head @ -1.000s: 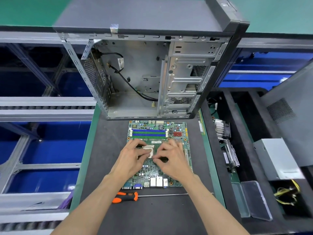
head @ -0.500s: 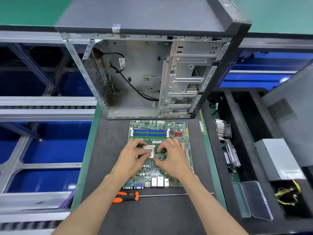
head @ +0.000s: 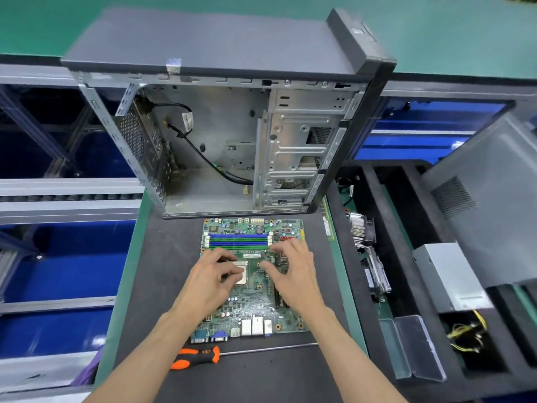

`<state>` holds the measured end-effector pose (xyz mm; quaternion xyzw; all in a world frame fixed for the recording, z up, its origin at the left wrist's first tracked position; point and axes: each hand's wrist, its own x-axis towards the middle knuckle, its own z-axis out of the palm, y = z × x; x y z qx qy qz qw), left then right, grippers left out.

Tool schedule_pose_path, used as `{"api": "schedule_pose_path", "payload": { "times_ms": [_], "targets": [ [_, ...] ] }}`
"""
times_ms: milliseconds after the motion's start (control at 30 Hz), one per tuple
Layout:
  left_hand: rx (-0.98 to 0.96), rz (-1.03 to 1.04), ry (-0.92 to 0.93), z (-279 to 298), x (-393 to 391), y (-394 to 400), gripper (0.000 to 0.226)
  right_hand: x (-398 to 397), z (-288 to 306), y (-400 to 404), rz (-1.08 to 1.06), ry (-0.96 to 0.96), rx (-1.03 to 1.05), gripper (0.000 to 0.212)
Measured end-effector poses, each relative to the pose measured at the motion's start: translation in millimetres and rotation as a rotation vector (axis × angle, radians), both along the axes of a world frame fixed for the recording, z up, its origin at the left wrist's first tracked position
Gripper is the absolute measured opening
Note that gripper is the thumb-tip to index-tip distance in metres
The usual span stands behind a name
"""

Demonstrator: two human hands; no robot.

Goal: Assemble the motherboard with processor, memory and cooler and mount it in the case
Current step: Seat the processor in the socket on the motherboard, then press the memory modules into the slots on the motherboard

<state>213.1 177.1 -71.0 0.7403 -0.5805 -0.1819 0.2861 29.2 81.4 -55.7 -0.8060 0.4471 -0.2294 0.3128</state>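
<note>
Processor step judged in hand: CPU (head: 241, 271) is pinched under left hand (head: 213, 276) fingertips on board (head: 255, 303), right hand (head: 292, 270) held open just beside; next, socket latching required, case (head: 220, 126) beyond both.

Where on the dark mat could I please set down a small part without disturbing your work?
Bare mat lies left of the motherboard, up to the green bench edge, and a narrower strip on its right. More lies below the screwdriver, between the forearms. It is crowded over the board, where the left hand and right hand work, and by the case.
</note>
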Motion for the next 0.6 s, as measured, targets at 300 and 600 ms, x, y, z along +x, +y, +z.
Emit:
{"api": "schedule_pose_path", "payload": {
  "times_ms": [300, 600],
  "targets": [
    [0.088, 0.063, 0.045, 3.2, -8.3, -13.2, 0.010, -32.0, 6.4, -80.9, -0.613, 0.152, 0.087, 0.021],
    [0.104, 0.068, 0.097, 7.1, -9.0, -13.3, 0.014, -20.8, 5.5, -110.3, -0.622, 0.392, 0.208, 0.014]
  ]
}}
